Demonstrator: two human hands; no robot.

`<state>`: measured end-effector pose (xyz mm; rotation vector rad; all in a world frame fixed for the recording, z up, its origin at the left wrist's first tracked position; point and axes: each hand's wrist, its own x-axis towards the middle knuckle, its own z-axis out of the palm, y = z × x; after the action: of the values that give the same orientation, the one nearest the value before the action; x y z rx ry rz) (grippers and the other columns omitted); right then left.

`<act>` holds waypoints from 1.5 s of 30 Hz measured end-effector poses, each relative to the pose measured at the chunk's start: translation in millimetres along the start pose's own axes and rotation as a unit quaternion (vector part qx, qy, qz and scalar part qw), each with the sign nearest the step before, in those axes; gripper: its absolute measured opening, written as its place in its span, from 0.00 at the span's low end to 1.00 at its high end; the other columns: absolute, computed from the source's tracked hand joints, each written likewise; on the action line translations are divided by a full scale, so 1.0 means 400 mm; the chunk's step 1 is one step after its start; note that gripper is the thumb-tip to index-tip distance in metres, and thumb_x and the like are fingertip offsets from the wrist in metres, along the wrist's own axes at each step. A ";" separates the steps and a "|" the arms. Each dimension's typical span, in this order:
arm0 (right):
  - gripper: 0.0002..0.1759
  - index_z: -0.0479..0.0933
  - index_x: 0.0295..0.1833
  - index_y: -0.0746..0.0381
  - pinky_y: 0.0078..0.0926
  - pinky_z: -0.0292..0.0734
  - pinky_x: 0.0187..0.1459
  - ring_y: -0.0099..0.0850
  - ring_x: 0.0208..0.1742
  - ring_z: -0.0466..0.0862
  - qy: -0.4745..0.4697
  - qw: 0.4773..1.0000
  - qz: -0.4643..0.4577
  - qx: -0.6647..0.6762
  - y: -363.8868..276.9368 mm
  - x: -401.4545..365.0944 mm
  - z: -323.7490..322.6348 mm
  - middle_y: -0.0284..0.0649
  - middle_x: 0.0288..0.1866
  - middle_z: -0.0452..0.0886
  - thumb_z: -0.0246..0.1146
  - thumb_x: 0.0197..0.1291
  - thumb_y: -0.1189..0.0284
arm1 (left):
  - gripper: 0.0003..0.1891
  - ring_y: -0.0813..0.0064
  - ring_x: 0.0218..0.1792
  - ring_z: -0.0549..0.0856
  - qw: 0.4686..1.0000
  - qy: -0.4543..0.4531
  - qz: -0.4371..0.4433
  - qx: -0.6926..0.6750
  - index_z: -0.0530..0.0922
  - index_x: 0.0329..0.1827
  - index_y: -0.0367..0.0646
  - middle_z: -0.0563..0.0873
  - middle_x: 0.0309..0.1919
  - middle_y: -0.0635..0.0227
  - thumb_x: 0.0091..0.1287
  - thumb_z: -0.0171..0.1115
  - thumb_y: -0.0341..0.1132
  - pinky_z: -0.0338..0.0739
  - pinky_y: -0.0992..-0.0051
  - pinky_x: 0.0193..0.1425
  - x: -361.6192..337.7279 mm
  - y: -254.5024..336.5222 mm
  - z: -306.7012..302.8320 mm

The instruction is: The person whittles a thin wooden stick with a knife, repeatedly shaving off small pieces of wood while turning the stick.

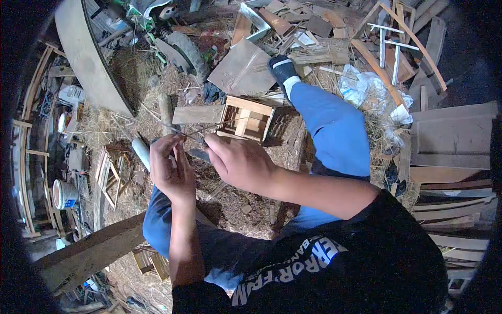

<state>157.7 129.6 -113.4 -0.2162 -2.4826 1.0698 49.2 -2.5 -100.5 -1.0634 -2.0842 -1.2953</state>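
Observation:
My left hand (171,170) is closed, its fingertips pinching a thin dark strip (191,137) that stretches across toward my right hand. My right hand (243,163) is curled shut close beside it. A dark, flat, blade-like piece (200,154) shows at the edge of my right hand; I cannot tell what that hand grips. Just beyond the hands stands a small open wooden box (250,105) with slats across its inside. A flat board (197,114) lies to its left. Under my left hand, a pale tube-like piece (141,153) slants.
Straw and shavings cover the ground. A thick beam (94,251) runs at lower left, near a white bucket (65,194). A small wooden frame (108,178) lies left of my knee. Scrap wood (308,26), a plastic bag (366,86) and stacked planks (452,209) lie around.

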 end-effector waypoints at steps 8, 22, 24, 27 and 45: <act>0.16 0.74 0.57 0.62 0.50 0.78 0.25 0.53 0.21 0.82 0.038 0.999 -0.027 -0.011 0.023 -0.022 0.014 0.50 0.19 0.78 0.63 0.68 0.69 | 0.08 0.60 0.44 0.87 0.999 -0.025 0.037 0.016 0.81 0.46 0.34 0.87 0.42 0.55 0.68 0.64 0.16 0.81 0.67 0.52 -0.010 0.013 -0.003; 0.27 0.72 0.65 0.63 0.50 0.81 0.30 0.51 0.27 0.87 -0.064 0.996 0.032 -0.049 0.020 -0.030 0.012 0.51 0.27 0.83 0.65 0.60 0.74 | 0.10 0.56 0.43 0.87 0.997 -0.040 0.056 0.027 0.80 0.47 0.36 0.87 0.43 0.54 0.66 0.63 0.16 0.82 0.64 0.51 -0.037 0.018 -0.002; 0.24 0.72 0.62 0.64 0.50 0.81 0.30 0.52 0.28 0.87 -0.046 0.997 0.034 -0.042 0.041 -0.014 0.022 0.51 0.27 0.84 0.66 0.59 0.75 | 0.10 0.56 0.43 0.87 0.995 -0.059 0.060 0.050 0.80 0.47 0.36 0.87 0.43 0.55 0.66 0.63 0.16 0.82 0.64 0.51 -0.032 0.021 0.004; 0.19 0.73 0.56 0.63 0.50 0.81 0.32 0.52 0.29 0.87 -0.028 0.997 0.054 0.050 0.016 -0.018 -0.012 0.51 0.30 0.85 0.65 0.59 0.76 | 0.09 0.57 0.43 0.88 0.994 -0.011 0.098 0.044 0.80 0.47 0.37 0.87 0.43 0.54 0.67 0.63 0.17 0.83 0.64 0.51 -0.015 0.021 -0.009; 0.09 0.67 0.45 0.58 0.30 0.80 0.24 0.27 0.24 0.81 0.070 0.813 0.119 0.566 0.075 0.248 -0.156 0.37 0.33 0.81 0.63 0.74 0.75 | 0.11 0.58 0.51 0.85 0.983 -0.057 0.116 -0.133 0.78 0.50 0.32 0.82 0.50 0.49 0.70 0.65 0.28 0.80 0.61 0.61 -0.008 0.114 -0.024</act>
<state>95.3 221.3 -65.2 -0.2102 -1.3299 2.3040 87.7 -0.6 -73.9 -1.4793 -1.8307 -1.4503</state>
